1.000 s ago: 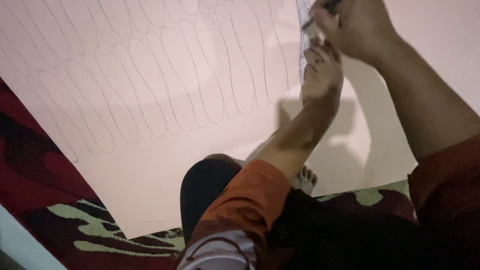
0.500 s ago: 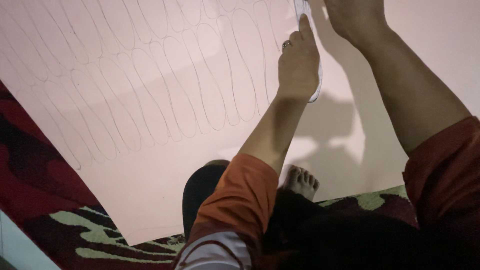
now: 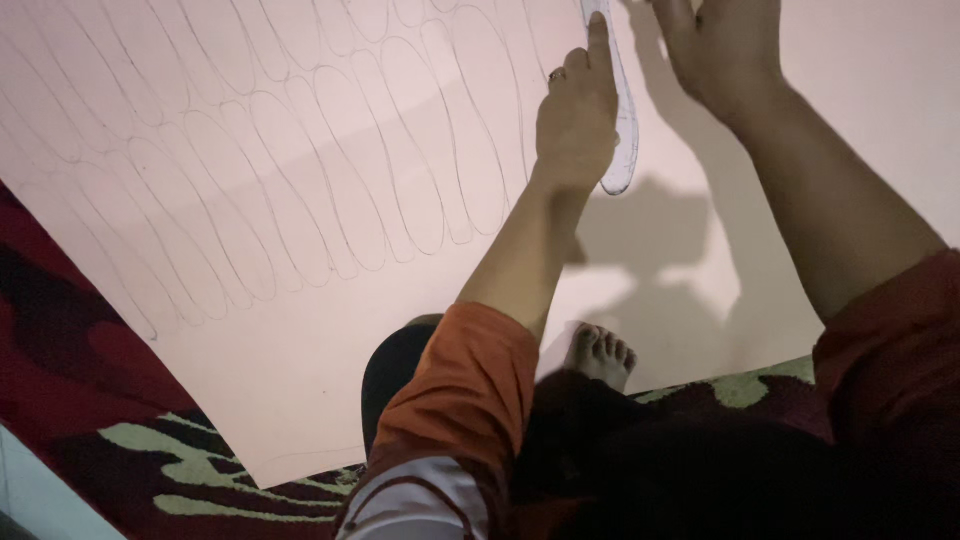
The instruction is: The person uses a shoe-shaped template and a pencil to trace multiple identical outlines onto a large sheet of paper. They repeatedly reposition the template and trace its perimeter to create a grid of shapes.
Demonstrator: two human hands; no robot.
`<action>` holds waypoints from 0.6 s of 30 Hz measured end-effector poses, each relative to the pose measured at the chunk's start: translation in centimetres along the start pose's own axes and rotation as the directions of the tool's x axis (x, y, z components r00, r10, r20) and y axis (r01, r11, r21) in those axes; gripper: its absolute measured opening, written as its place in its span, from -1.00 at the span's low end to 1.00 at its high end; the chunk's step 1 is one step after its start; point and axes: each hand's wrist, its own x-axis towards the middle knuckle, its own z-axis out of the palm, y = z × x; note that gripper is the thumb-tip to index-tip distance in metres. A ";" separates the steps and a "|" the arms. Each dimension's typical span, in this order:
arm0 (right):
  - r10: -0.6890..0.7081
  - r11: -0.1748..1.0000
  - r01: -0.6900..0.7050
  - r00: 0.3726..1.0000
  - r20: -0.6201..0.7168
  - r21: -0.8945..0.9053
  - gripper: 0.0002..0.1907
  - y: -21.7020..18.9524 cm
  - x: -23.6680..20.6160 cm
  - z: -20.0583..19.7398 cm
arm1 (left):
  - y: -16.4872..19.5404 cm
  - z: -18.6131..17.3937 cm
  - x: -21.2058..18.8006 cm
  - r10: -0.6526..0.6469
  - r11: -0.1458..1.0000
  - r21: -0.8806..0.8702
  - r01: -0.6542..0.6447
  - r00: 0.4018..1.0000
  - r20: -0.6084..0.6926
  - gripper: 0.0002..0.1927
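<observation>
A large pale pink sheet [image 3: 250, 350] lies on the floor, covered in rows of pencilled long oval outlines. My left hand [image 3: 578, 110] rests on it and presses down a clear, elongated template [image 3: 622, 150], forefinger stretched along the template's left edge. There is a ring on one finger. My right hand [image 3: 725, 50] is just right of the template at the top edge of the view. Its fingertips are cut off, so whatever it holds is hidden. Both arms wear orange-red sleeves.
My bare foot [image 3: 600, 355] sticks out onto the sheet's lower edge beside my dark-clad knee [image 3: 400, 360]. A red, black and green patterned carpet [image 3: 120, 440] lies under the sheet at left and bottom. The right part of the sheet bears no outlines.
My left hand has slid up along the template and now lies flatter on it. My right hand has risen, and the dark pen tip seen in it earlier has gone out of view.
</observation>
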 end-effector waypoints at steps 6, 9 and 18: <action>-0.197 0.980 0.190 0.971 -0.138 -0.062 -0.92 -1.0 -8.5 -0.5 | 0.2 -0.6 -0.3 0.016 0.999 -0.033 -0.016 1.000 0.000 0.29; -0.237 0.968 0.226 0.966 -0.105 -0.109 -0.89 -1.7 -12.9 -0.3 | 0.2 -0.6 -0.7 0.037 0.999 -0.036 -0.037 0.999 -0.011 0.31; -0.302 0.948 0.299 0.953 -0.015 -0.106 -0.84 -5.1 -16.8 -0.8 | 0.1 -0.4 -0.1 0.017 1.000 -0.005 -0.017 1.000 0.014 0.35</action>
